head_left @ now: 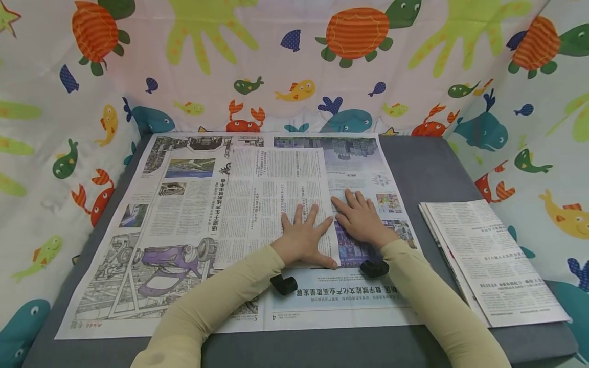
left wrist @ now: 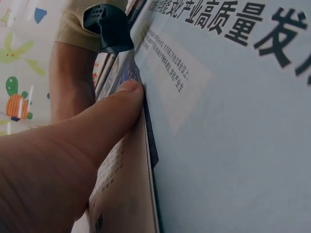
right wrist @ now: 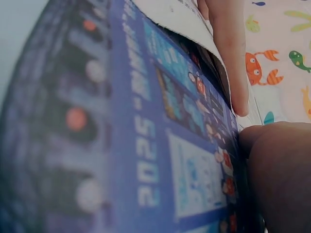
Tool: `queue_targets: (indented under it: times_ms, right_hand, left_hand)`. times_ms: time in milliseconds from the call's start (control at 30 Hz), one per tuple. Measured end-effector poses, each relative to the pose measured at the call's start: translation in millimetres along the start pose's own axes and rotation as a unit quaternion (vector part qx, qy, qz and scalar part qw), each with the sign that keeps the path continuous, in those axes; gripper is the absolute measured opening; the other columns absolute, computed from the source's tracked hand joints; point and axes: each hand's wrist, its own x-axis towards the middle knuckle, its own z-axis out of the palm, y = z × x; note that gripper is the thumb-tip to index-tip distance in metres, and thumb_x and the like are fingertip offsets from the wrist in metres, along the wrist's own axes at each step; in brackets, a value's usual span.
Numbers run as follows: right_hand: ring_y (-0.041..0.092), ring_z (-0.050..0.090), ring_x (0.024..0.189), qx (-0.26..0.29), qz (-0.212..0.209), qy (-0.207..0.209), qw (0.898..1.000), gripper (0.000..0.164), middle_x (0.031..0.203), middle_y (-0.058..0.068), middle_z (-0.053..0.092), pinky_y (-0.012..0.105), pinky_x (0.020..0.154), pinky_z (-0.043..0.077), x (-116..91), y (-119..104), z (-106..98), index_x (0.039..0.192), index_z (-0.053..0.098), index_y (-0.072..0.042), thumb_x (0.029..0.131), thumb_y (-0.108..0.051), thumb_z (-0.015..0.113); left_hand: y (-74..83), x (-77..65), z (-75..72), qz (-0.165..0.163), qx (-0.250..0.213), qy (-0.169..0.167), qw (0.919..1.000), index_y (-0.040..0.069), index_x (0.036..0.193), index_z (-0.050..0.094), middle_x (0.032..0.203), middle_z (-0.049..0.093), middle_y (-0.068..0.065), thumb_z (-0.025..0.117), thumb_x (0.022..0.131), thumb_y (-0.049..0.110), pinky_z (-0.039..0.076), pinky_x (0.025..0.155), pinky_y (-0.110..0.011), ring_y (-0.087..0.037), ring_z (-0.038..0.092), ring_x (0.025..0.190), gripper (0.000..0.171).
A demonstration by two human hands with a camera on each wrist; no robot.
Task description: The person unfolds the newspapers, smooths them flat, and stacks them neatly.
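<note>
A large newspaper sheet (head_left: 184, 220) lies spread out on the grey table, with a smaller folded newspaper (head_left: 271, 204) on top of it. My left hand (head_left: 303, 237) rests with fingers spread on the lower right part of the folded newspaper. In the left wrist view, the left thumb (left wrist: 116, 109) lies along the edge of the folded paper. Just right of that paper, my right hand (head_left: 361, 220) lies on the large sheet with its fingers extended, the thumb toward the folded paper's right edge. The right wrist view shows the purple printed page (right wrist: 160, 141) beside the right fingers.
A stack of folded newspapers (head_left: 492, 260) lies at the table's right side. The grey tabletop (head_left: 423, 168) shows around the sheets. A cloth (head_left: 276, 66) printed with sea animals hangs behind and at both sides. Black wrist devices (head_left: 284, 285) are worn on both wrists.
</note>
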Motion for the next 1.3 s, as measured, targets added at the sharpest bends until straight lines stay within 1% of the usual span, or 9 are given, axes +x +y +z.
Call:
queue_targets:
  times_ms: [233,500,700,900,967,1033,1133,1200,1300]
  right_hand:
    - [0.055,0.015,0.154,-0.006,0.003,0.002,1.000,0.055,0.168,0.026,0.019,0.075,0.118,0.017,0,-1,2,0.161,0.034,-0.018,0.109,-0.036,0.040]
    - [0.055,0.015,0.153,-0.003,-0.001,0.006,1.000,0.055,0.168,0.027,0.019,0.076,0.118,0.017,-1,0,2,0.161,0.034,-0.018,0.109,-0.035,0.042]
    - [0.055,0.012,0.154,0.000,0.001,-0.002,1.000,0.056,0.169,0.026,0.016,0.075,0.119,0.014,0,1,2,0.162,0.032,-0.018,0.110,-0.037,0.040]
    - [0.055,0.012,0.154,0.000,-0.006,0.003,1.000,0.056,0.168,0.027,0.017,0.075,0.119,0.015,-1,1,1,0.161,0.033,-0.017,0.109,-0.035,0.042]
    - [0.055,0.013,0.154,-0.001,-0.007,0.005,1.000,0.056,0.168,0.027,0.018,0.075,0.119,0.015,-1,1,1,0.161,0.033,-0.017,0.109,-0.035,0.042]
    - [0.055,0.013,0.154,0.000,-0.008,0.007,1.000,0.056,0.168,0.027,0.018,0.075,0.119,0.015,0,1,3,0.161,0.033,-0.017,0.109,-0.035,0.042]
    - [0.055,0.013,0.154,0.001,-0.008,0.005,1.000,0.056,0.168,0.027,0.018,0.075,0.119,0.015,0,1,4,0.161,0.034,-0.016,0.109,-0.035,0.042]
    - [0.056,0.013,0.153,0.004,-0.009,0.003,1.000,0.056,0.168,0.028,0.018,0.075,0.119,0.015,1,2,3,0.160,0.034,-0.015,0.109,-0.035,0.042]
    - [0.058,0.016,0.152,0.014,-0.014,0.001,1.000,0.056,0.166,0.031,0.020,0.077,0.117,0.017,3,2,-2,0.159,0.036,-0.012,0.108,-0.034,0.044]
  left_hand:
    - [-0.1,0.6,0.4,0.002,0.016,0.003,0.9999,0.037,0.164,0.015,0.174,0.001,-0.014,0.062,0.072,0.088,0.016,0.111,-0.083,-0.054,0.000,0.156,0.115]
    - [-1.7,0.4,-6.4,0.007,0.029,0.004,0.9996,0.036,0.163,0.021,0.173,0.008,-0.014,0.057,0.084,0.080,0.024,0.110,-0.081,-0.054,0.010,0.155,0.098]
    - [-6.7,3.3,-12.2,0.013,0.000,-0.010,0.9999,0.037,0.162,0.027,0.173,0.012,-0.012,0.055,0.094,0.069,0.024,0.111,-0.080,-0.052,0.011,0.156,0.080]
    - [-12.8,7.1,-11.6,0.012,-0.039,-0.002,0.9992,0.033,0.160,0.035,0.172,0.017,-0.010,0.052,0.100,0.059,0.024,0.112,-0.080,-0.049,0.014,0.156,0.068]
    - [-15.3,8.2,-11.2,0.010,-0.057,0.013,0.9983,0.030,0.159,0.039,0.171,0.024,-0.011,0.053,0.101,0.054,0.026,0.112,-0.079,-0.048,0.019,0.156,0.064]
    - [-18.5,7.2,-10.9,0.013,-0.077,0.042,0.9961,0.026,0.157,0.043,0.166,0.035,-0.013,0.055,0.102,0.048,0.032,0.111,-0.074,-0.045,0.030,0.152,0.060]
    - [-24.7,1.2,-12.0,0.033,-0.119,0.105,0.9867,0.017,0.152,0.050,0.152,0.055,-0.013,0.059,0.102,0.035,0.045,0.110,-0.059,-0.036,0.052,0.138,0.055]
    - [-29.7,-6.3,-15.7,0.045,-0.153,0.147,0.9762,0.013,0.151,0.051,0.143,0.062,-0.013,0.061,0.101,0.028,0.052,0.104,-0.048,-0.028,0.062,0.125,0.053]
    - [-38.8,-20.0,-27.5,0.048,-0.221,0.202,0.9529,0.010,0.147,0.055,0.126,0.070,-0.012,0.062,0.101,0.021,0.056,0.087,-0.039,-0.022,0.067,0.100,0.047]
